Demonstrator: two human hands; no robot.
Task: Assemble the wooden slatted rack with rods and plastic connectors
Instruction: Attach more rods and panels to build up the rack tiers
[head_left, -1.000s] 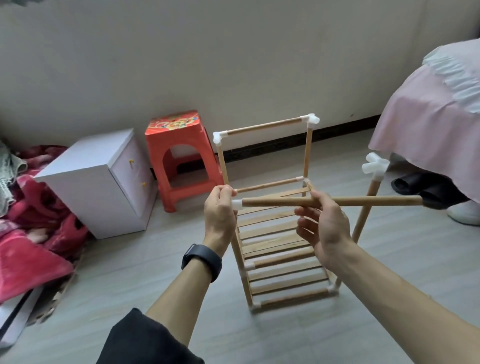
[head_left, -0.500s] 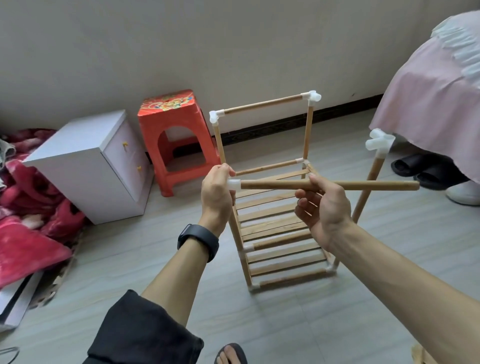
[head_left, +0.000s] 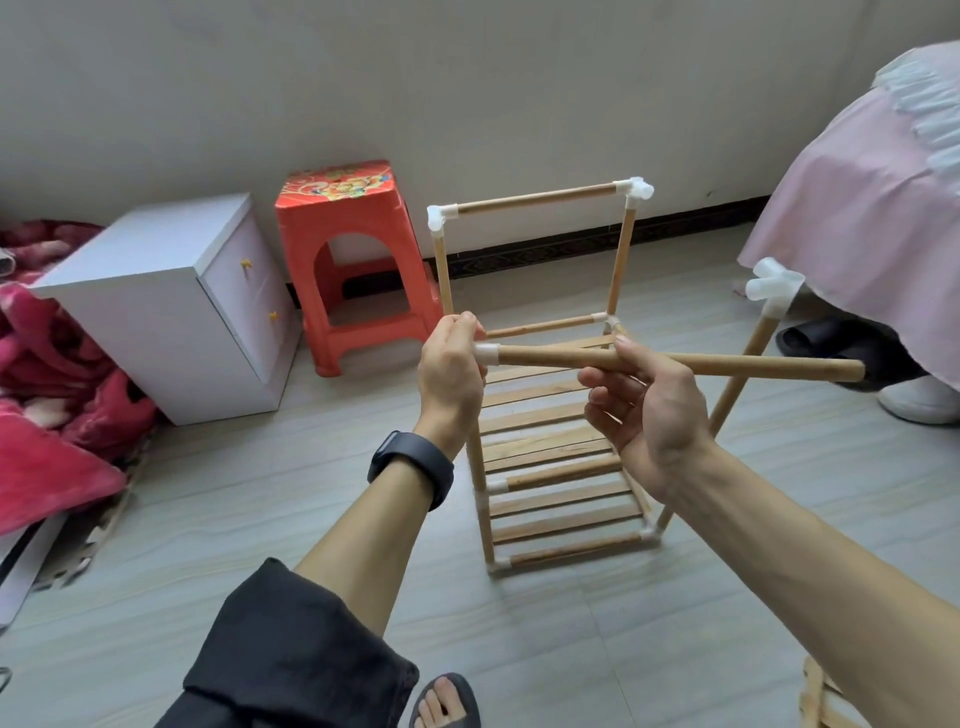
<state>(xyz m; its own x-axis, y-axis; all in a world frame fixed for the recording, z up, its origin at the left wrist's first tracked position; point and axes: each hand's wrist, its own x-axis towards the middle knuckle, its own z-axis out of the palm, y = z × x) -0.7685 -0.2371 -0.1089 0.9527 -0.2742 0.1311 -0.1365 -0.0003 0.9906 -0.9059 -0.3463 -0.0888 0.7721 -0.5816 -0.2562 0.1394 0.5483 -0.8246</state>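
A part-built wooden rack (head_left: 550, 447) stands on the floor, with two slatted shelves, upright rods and white plastic connectors. My left hand (head_left: 451, 379) grips the white connector (head_left: 487, 353) on top of the near left upright. My right hand (head_left: 641, 410) pinches a loose wooden rod (head_left: 727, 364) held level, its left end seated in that connector. The near right upright leans outward, topped by a free white connector (head_left: 774, 288). A top rod (head_left: 540, 196) joins the two rear uprights.
A red plastic stool (head_left: 353, 275) and a white drawer cabinet (head_left: 171, 306) stand at the wall to the left. Red blankets (head_left: 47, 384) lie at far left. A pink-covered bed (head_left: 883, 208) and slippers (head_left: 815, 338) are right. More slats (head_left: 826, 701) lie bottom right. My foot (head_left: 447, 701) is below.
The view has tilted and shifted a little. Both hands keep their hold on the connector and the level rod, which stays in about the same place on the rack.
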